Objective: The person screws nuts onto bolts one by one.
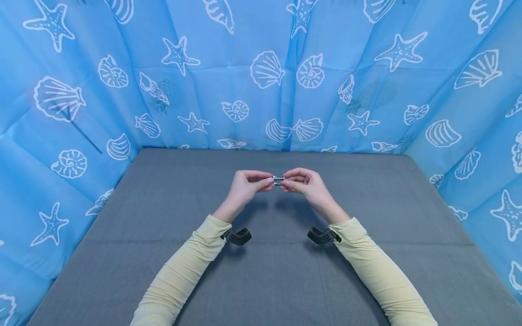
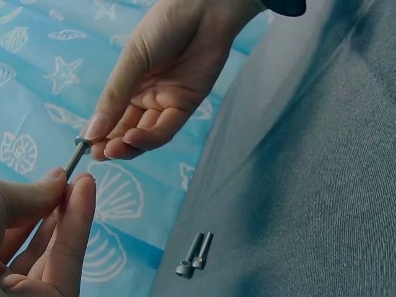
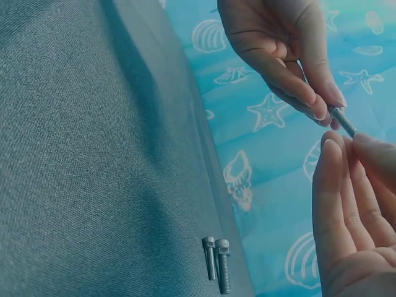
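Just above the grey table, a threaded metal bolt (image 1: 278, 178) spans the gap between both hands. My left hand (image 1: 244, 184) pinches it at the head end between thumb and fingers; the bolt's head (image 3: 336, 111) shows at those fingertips in the right wrist view. The right hand (image 1: 307, 183) pinches the other end, where a small nut-like piece (image 2: 82, 143) shows by the thumb in the left wrist view. On the table lie a thicker bolt (image 2: 189, 257) and a thinner bolt (image 2: 203, 250), side by side and apart from the hands.
A grey cloth covers the table (image 1: 261, 280). Blue curtains (image 1: 244, 81) with white shells and starfish stand behind and at both sides. A dark band (image 1: 238, 237) sits at the left wrist and another dark band (image 1: 322, 236) at the right.
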Motion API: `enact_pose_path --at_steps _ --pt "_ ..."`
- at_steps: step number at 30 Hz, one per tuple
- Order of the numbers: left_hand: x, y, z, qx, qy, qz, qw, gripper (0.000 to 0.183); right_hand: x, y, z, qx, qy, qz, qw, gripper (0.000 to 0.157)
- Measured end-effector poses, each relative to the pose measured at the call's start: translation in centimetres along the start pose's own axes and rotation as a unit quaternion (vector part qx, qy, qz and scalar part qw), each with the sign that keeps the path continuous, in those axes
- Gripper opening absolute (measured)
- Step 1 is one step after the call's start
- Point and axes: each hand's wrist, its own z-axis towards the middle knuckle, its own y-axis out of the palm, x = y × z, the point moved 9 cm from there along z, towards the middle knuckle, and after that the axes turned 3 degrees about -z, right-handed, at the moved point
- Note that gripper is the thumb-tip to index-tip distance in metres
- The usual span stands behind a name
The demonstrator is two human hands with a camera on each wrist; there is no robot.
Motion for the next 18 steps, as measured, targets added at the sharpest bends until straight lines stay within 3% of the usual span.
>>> enact_pose_path --at_steps 10,18 --pt "0.23 0.13 -0.08 0.0 0.021 -0.037 0.9991 0.024 0.1 -0.17 0.02 0.0 0.001 -0.003 1.0 0.029" --pt "0.23 0.1 0.08 -0.003 0.025 -0.02 0.9995 0.027 0.0 -0.27 -0.05 0.004 0.0 -0.004 1.0 0.035"
